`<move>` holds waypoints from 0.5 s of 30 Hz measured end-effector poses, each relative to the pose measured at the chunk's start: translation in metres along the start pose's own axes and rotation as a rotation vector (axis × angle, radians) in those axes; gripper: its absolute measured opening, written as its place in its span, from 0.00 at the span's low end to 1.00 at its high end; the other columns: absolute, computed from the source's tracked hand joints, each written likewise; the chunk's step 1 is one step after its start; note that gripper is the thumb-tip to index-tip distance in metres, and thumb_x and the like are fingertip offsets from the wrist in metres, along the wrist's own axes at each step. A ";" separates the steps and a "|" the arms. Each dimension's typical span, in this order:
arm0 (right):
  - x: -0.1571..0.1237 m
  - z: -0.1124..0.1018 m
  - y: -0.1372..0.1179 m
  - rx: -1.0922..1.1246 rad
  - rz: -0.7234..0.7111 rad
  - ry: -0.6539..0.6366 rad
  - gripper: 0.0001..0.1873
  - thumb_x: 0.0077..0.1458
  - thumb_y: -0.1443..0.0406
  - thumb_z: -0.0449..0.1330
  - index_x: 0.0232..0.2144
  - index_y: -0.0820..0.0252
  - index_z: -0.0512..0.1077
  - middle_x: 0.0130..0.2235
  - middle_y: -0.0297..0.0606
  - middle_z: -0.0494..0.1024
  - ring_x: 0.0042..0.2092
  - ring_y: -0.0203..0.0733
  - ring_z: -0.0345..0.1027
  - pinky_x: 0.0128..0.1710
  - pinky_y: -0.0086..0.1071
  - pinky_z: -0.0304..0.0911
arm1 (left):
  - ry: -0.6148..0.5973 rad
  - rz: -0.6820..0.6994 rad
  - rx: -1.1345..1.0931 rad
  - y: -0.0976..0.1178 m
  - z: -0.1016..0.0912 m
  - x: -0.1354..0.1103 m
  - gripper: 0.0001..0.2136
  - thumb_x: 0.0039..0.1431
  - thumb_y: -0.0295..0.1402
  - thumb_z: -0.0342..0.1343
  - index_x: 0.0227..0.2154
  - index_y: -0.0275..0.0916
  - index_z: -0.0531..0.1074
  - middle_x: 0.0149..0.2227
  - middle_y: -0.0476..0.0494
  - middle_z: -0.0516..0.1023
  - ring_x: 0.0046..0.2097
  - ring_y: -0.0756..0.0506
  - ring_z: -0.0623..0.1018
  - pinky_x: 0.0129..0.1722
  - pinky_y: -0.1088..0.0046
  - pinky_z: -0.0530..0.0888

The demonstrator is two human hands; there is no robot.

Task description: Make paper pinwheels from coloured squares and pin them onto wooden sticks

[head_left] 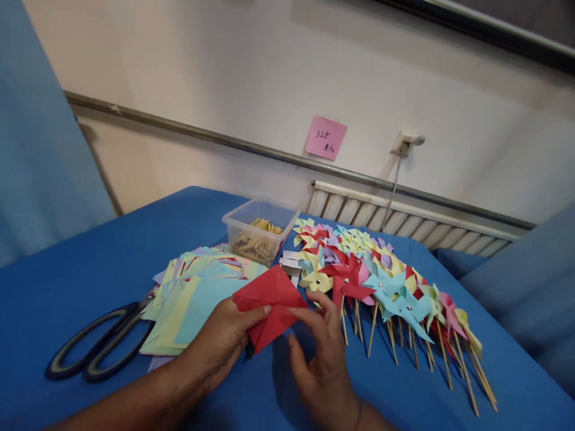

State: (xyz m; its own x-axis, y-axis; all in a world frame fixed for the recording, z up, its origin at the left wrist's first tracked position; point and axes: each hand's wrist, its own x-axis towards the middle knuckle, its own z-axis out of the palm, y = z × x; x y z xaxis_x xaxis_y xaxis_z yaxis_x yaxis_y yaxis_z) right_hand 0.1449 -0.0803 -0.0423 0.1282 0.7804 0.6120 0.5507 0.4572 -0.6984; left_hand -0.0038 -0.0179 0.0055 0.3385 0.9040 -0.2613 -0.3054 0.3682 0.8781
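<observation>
A square of red paper (275,293) with cuts or crease lines running in from its corners is held up over the table. My left hand (224,329) pinches it from the left, thumb on top and fingers beneath. At its right corner, the index fingertip of my right hand (327,359) rests against the paper, while the thumb and other fingers are spread apart. Behind my left hand lies a stack of pastel paper sheets (191,305). Large scissors (105,335) with dark handles lie left of the stack, their blades hidden under the paper.
A clear plastic box (233,230) of short wooden sticks (260,234) stands behind the stack. Finished pinwheels (380,286) on sticks spread across the right. Small white pieces (291,263) lie beside the box. A blue cloth (135,245) covers the table, and a radiator (354,212) is behind.
</observation>
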 end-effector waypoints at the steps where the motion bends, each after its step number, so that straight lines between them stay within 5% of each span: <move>1: 0.000 0.000 -0.002 -0.055 -0.054 -0.049 0.20 0.52 0.71 0.57 0.47 0.51 0.69 0.58 0.42 0.58 0.60 0.53 0.51 0.58 0.51 0.51 | -0.020 0.002 0.005 -0.001 0.000 0.000 0.12 0.44 0.31 0.66 0.35 0.36 0.79 0.27 0.43 0.82 0.35 0.42 0.80 0.35 0.70 0.74; 7: 0.003 0.001 -0.002 -0.175 -0.137 -0.079 0.11 0.52 0.69 0.61 0.38 0.50 0.73 0.57 0.38 0.61 0.61 0.53 0.50 0.59 0.54 0.49 | -0.072 -0.009 0.007 -0.005 0.000 -0.001 0.14 0.45 0.30 0.65 0.38 0.36 0.79 0.34 0.41 0.83 0.39 0.42 0.80 0.42 0.69 0.74; 10: 0.005 0.000 0.001 -0.124 -0.089 -0.087 0.06 0.54 0.70 0.60 0.34 0.53 0.73 0.54 0.38 0.64 0.59 0.50 0.53 0.59 0.51 0.50 | -0.087 -0.013 0.015 -0.006 0.000 -0.001 0.14 0.47 0.31 0.64 0.39 0.36 0.78 0.39 0.40 0.82 0.41 0.42 0.79 0.45 0.68 0.72; 15: 0.008 0.001 0.002 -0.002 0.065 -0.067 0.06 0.53 0.71 0.58 0.27 0.56 0.71 0.52 0.39 0.66 0.57 0.47 0.57 0.57 0.45 0.53 | -0.093 -0.035 0.050 -0.014 -0.003 0.002 0.08 0.49 0.33 0.63 0.32 0.35 0.77 0.31 0.44 0.80 0.34 0.45 0.77 0.41 0.68 0.72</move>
State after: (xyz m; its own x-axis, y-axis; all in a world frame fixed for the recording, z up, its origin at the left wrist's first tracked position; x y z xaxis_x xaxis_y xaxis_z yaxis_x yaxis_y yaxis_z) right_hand 0.1457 -0.0725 -0.0388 0.1081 0.8356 0.5386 0.5446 0.4034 -0.7353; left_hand -0.0015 -0.0201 -0.0087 0.4297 0.8659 -0.2561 -0.2478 0.3858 0.8887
